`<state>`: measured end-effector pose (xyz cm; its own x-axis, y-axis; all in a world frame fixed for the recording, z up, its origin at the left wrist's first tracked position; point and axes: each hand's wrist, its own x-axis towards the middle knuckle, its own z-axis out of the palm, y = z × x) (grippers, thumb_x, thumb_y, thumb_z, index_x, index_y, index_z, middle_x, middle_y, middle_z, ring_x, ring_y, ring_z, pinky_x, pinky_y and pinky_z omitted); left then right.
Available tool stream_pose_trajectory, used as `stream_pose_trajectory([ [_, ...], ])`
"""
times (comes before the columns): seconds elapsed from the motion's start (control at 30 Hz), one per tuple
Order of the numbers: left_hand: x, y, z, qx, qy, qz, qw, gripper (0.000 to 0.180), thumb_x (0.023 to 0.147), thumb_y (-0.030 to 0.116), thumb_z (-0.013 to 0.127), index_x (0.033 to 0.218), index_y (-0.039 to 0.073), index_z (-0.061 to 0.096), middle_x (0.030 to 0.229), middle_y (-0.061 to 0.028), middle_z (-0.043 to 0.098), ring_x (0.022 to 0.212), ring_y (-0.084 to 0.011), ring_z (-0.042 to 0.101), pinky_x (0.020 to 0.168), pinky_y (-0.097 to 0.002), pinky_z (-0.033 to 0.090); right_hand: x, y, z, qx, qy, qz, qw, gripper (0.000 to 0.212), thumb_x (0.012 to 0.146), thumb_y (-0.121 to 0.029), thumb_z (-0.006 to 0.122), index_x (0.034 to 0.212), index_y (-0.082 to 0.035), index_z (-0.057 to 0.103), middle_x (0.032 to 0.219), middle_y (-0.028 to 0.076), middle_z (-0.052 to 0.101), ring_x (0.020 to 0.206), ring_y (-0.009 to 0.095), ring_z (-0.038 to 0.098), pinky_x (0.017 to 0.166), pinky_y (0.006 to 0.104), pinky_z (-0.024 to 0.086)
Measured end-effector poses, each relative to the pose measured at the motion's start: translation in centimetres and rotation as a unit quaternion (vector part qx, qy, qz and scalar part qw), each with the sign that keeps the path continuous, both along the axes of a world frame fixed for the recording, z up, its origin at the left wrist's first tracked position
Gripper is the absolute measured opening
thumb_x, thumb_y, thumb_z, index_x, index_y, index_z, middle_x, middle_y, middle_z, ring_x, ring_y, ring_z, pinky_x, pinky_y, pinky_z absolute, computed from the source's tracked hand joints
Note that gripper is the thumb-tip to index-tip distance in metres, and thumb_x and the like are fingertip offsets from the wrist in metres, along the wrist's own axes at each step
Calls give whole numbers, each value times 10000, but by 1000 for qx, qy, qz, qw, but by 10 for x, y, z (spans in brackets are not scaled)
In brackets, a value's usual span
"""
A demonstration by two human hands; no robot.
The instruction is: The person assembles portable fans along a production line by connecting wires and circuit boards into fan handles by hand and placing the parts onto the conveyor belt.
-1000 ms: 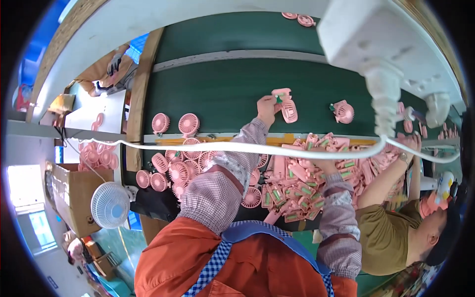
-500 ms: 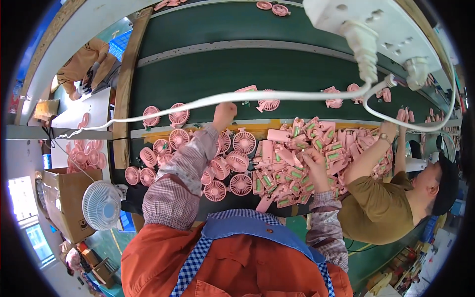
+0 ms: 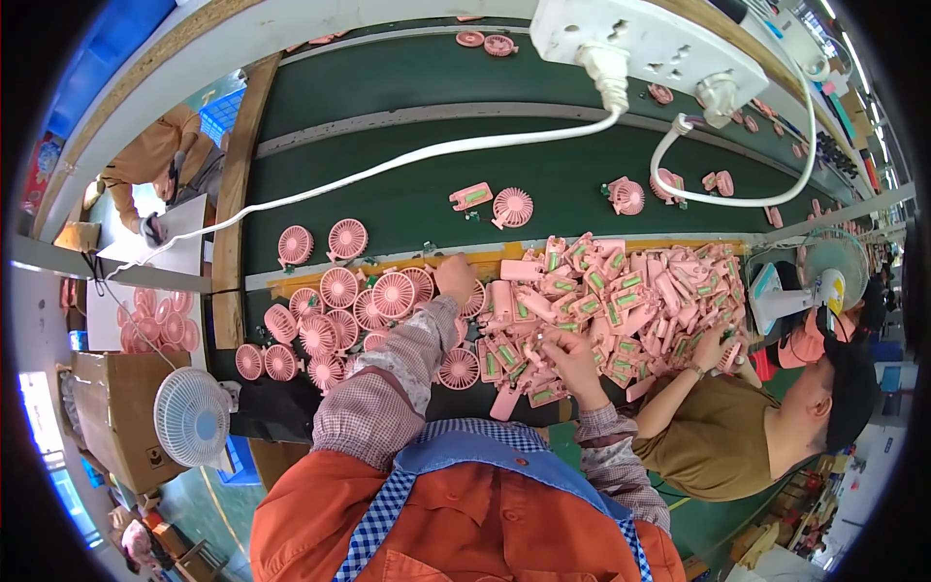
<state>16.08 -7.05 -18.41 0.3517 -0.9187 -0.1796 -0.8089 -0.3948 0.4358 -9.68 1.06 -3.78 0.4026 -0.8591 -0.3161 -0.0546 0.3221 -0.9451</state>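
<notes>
My left hand (image 3: 454, 279) is at the front edge of the belt, over a cluster of pink round fan heads (image 3: 393, 294). Its fingers are curled down beside one fan head, and whatever they grip is hidden. In front of the heap of pink fan handles (image 3: 621, 301), many showing green strips inside, is my right hand (image 3: 574, 367). Thumb and fingertips are pinched together there, with a tiny pale thing at their tips that I cannot make out. On the belt beyond lie a fan head with a handle part (image 3: 471, 196) beside it.
A green conveyor belt (image 3: 388, 160) runs across behind the work surface. Above it hang a white power strip (image 3: 659, 48) and its cable. At right a co-worker's hand (image 3: 713, 351) holds a pink fan part. A white fan (image 3: 192, 417) and carton (image 3: 131, 417) stand left.
My left hand has drawn back from the belt to the fan heads. The right hand has come nearer and left, still pinched. The co-worker's hands have come down from the belt side.
</notes>
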Motion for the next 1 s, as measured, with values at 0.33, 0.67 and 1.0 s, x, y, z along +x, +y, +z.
stream_pose_trajectory([
  [0.33, -6, 31, 26, -154, 480, 142, 852, 264, 676, -1, 663, 915, -40, 557, 769, -123, 631, 701, -196, 630, 601, -286, 497, 14, 15, 8, -11, 44, 13, 999, 107, 850, -68, 584, 905, 17, 616, 749, -2, 595, 654, 47, 529, 588, 190, 425],
  [0.67, -20, 96, 173, -77, 589, -30, 804, 92, 809, -79, 548, 876, -17, 538, 787, -20, 594, 720, -69, 568, 650, -199, 463, 38, 14, 64, -93, 32, -23, 995, 64, 814, -31, 610, 824, 31, 601, 749, 9, 585, 637, 48, 520, 564, 188, 409],
  [1.0, -42, 129, 227, -72, 628, -62, 772, 160, 823, -94, 523, 958, -10, 538, 840, -20, 592, 733, -63, 561, 645, -197, 471, 44, 26, 95, -267, 100, -23, 958, 75, 755, 2, 636, 809, 12, 585, 800, 70, 612, 644, 129, 561, 545, 236, 432],
])
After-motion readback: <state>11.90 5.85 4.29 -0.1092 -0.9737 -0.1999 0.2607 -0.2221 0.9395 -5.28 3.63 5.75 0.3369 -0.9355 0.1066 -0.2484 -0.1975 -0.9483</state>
